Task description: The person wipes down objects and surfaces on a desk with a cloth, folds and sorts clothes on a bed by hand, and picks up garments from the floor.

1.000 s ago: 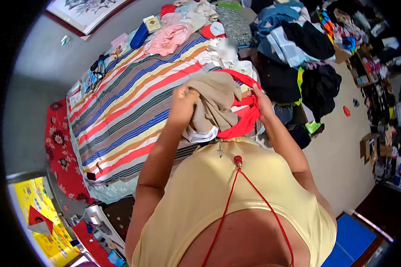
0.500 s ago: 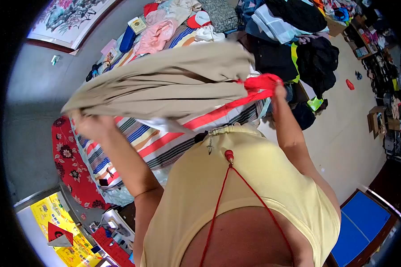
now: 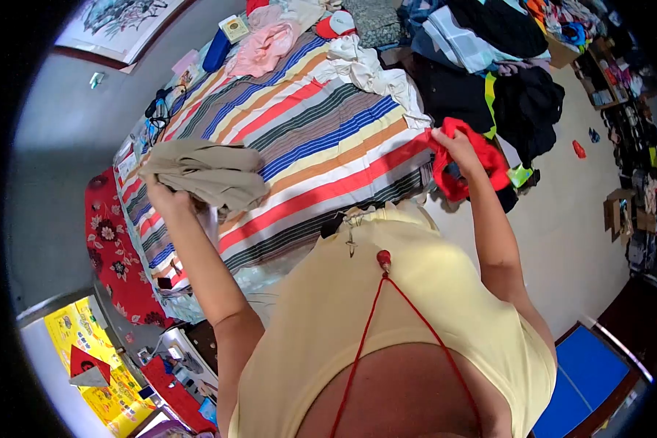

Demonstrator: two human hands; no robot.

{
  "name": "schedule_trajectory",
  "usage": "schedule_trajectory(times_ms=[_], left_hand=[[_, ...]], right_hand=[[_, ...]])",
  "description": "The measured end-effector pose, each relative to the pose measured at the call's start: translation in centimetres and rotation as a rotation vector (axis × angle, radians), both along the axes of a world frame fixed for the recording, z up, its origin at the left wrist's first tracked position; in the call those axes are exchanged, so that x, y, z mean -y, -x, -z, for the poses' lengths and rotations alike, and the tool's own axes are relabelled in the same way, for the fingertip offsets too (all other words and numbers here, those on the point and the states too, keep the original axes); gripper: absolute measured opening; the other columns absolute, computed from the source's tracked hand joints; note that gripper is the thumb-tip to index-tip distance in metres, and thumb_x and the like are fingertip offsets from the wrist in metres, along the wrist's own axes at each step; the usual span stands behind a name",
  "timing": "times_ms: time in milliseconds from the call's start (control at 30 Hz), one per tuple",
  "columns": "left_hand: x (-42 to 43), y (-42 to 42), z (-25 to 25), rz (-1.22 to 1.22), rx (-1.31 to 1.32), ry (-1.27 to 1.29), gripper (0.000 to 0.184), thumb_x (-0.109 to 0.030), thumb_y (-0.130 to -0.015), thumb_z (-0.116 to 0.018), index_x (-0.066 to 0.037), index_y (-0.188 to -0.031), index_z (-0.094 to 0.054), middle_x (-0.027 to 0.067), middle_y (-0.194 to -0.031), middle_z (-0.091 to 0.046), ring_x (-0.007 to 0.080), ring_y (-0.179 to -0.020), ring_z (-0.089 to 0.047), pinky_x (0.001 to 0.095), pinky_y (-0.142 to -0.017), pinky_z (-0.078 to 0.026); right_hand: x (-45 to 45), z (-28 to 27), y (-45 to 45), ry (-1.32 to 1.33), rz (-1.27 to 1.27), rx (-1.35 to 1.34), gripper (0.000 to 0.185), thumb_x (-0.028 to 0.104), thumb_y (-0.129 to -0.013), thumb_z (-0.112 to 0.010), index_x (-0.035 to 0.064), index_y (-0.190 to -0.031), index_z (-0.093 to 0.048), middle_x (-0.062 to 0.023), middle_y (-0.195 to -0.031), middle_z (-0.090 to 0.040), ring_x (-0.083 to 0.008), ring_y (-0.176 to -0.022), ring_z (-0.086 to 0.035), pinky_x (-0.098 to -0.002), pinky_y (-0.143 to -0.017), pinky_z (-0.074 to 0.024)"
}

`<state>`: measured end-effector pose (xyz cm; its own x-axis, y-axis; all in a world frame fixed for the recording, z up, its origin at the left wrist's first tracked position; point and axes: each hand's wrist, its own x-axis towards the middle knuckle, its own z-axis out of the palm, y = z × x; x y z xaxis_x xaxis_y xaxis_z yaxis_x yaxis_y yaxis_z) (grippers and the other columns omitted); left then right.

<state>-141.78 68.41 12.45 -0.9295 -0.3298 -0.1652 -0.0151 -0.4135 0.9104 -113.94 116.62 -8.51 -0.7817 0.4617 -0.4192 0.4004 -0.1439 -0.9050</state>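
Note:
My left hand (image 3: 169, 198) is closed on one end of a khaki garment (image 3: 210, 171), which hangs in a bunched fold over the left side of the striped bed sheet (image 3: 306, 157). Its exact kind I cannot make out. At the bed's right edge, my right hand (image 3: 458, 148) grips a bright red cloth garment (image 3: 456, 182) by its upper part, and the rest droops below the fingers. A wide gap separates the two garments.
A crumpled white cloth (image 3: 365, 66), a pink garment (image 3: 266, 50) and a red-and-white cap (image 3: 336, 25) lie on the far part of the bed. Dark clothes (image 3: 522, 109) are heaped at the right. Cardboard boxes (image 3: 620, 212) stand on the floor farther right.
The khaki garment, earlier stretched across toward my right hand, is now bunched at my left hand alone. The red garment hangs lower from my right hand, and more of the sheet shows.

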Motion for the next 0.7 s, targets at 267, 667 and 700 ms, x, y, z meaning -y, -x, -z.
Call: schedule_trajectory(times_ms=[267, 667, 700], left_hand=[[3.2, -2.2, 9.8, 0.216, 0.011, 0.105, 0.042, -0.035, -0.099, -0.041, -0.003, -0.123, -0.052, 0.0127, -0.121, -0.058, 0.0262, -0.112, -0.055, 0.0400, -0.098, -0.043], [2.8, -1.1, 24.9, 0.523, 0.518, 0.702, 0.046, -0.038, -0.095, -0.050, -0.002, -0.124, -0.055, 0.0108, -0.106, -0.064, 0.0198, -0.093, -0.060, 0.0317, -0.076, -0.048], [3.3, -0.6, 26.6, 0.515, 0.501, 0.691, 0.046, -0.038, -0.095, -0.050, -0.002, -0.124, -0.055, 0.0108, -0.106, -0.064, 0.0198, -0.093, -0.060, 0.0317, -0.076, -0.048]], right_hand=[[3.2, -0.3, 4.3, -0.151, -0.283, -0.101, 0.033, 0.014, -0.076, -0.073, 0.0022, -0.103, -0.057, -0.0040, -0.088, -0.063, -0.0134, -0.080, -0.060, -0.0299, -0.072, -0.0489], [7.8, 2.3, 14.6, -0.424, -0.388, -0.230, 0.034, 0.011, -0.080, -0.066, 0.0021, -0.111, -0.056, -0.0133, -0.092, -0.064, -0.0232, -0.084, -0.063, -0.0343, -0.078, -0.0481], [8.8, 0.3, 15.5, -0.505, -0.398, -0.123, 0.031, 0.011, -0.080, -0.066, 0.0023, -0.108, -0.058, -0.0157, -0.090, -0.063, -0.0266, -0.084, -0.063, -0.0357, -0.077, -0.0476]])
